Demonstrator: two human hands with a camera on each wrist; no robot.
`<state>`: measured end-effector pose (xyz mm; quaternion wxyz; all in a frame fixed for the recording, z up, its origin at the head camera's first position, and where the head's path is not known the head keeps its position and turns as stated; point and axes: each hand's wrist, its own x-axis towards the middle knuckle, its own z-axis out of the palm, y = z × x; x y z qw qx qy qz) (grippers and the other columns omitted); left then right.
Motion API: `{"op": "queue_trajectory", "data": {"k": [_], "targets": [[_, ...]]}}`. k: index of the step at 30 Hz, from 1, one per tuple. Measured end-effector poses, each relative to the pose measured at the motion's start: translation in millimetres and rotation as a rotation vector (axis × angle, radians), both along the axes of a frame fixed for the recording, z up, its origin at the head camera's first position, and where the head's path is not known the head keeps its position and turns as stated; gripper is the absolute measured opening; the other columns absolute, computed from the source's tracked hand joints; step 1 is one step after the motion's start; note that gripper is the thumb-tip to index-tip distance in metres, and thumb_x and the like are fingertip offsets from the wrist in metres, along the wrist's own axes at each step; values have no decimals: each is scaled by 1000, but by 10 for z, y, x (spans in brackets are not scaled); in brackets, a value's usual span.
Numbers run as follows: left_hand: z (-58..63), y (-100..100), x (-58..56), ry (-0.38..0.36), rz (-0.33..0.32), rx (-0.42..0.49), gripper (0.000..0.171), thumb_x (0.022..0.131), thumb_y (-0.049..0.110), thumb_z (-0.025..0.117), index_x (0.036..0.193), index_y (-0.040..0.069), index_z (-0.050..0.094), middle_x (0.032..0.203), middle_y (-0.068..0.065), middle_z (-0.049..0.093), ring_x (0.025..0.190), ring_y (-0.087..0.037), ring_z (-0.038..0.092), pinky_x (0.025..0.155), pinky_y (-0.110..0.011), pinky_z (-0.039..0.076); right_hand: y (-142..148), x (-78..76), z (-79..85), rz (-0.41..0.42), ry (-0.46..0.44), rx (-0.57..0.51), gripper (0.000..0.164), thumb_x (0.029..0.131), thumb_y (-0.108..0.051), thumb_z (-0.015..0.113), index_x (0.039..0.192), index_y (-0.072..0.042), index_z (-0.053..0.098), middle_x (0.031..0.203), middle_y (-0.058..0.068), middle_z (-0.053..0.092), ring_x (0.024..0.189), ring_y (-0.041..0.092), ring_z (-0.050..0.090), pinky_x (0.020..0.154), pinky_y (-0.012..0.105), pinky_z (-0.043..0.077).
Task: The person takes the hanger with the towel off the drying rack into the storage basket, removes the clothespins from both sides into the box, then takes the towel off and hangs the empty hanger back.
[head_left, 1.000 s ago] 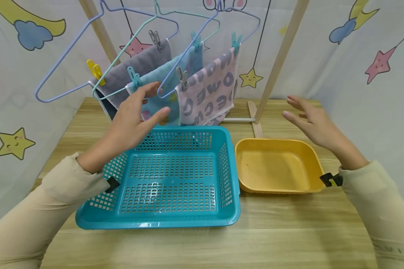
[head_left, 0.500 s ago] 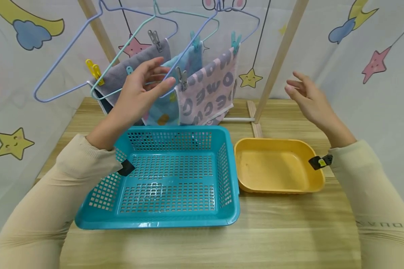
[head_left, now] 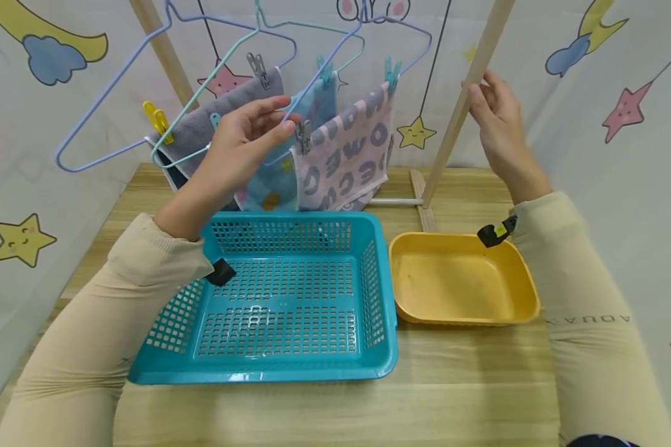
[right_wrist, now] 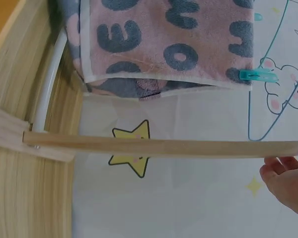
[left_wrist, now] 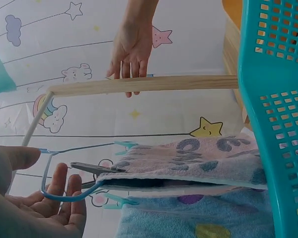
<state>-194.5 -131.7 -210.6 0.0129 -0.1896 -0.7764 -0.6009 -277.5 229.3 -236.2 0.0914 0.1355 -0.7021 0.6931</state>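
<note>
My left hand (head_left: 237,146) is at the near end of a blue-purple hanger (head_left: 327,62), thumb and fingers apart around its wire, as the left wrist view also shows (left_wrist: 64,198). From this hanger hangs a pink towel (head_left: 349,152) with grey letters, clipped by a grey clothespin (head_left: 304,136) and a teal clothespin (head_left: 392,71). My right hand (head_left: 500,127) is at the wooden post (head_left: 461,108) of the rack, its fingers reaching behind it. In the right wrist view the fingertips meet the post's edge (right_wrist: 188,148).
Behind the pink towel hang a blue towel (head_left: 265,186) and a grey towel (head_left: 229,102) on hangers. A teal perforated basket (head_left: 263,375) stands in front of the rack. To its right is a yellow tray (head_left: 458,321) on the wooden table (head_left: 453,385).
My left hand has risen and moved right to the near end of the front hanger. The right hand has moved up and left to the wooden post.
</note>
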Motion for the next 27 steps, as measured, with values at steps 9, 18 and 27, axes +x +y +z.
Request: {"op": "queue_trajectory", "data": {"k": [9, 18, 27], "targets": [[-35, -23, -80, -47, -93, 51, 47, 92, 26, 46, 134, 8, 36, 120, -13, 54, 99, -15, 60, 85, -20, 46, -126, -245, -51, -73, -47, -3, 41, 93, -37, 33, 129, -17, 35, 124, 5, 47, 117, 21, 47, 104, 33, 31], [-38, -38, -116, -84, -111, 134, 44, 92, 24, 46, 134, 11, 38, 113, -6, 58, 82, -13, 63, 73, -20, 50, -234, -361, -78, -119, -63, -123, 39, 95, -41, 27, 115, -14, 45, 84, 5, 52, 79, 16, 47, 84, 29, 36], [2, 30, -114, -123, -49, 149, 40, 92, 23, 45, 129, 8, 45, 89, -3, 58, 48, -10, 35, 46, -18, 27, -230, -387, -99, -81, -92, -162, 37, 94, -44, 23, 103, -13, 41, 79, 3, 36, 74, 15, 36, 79, 26, 33]]}}
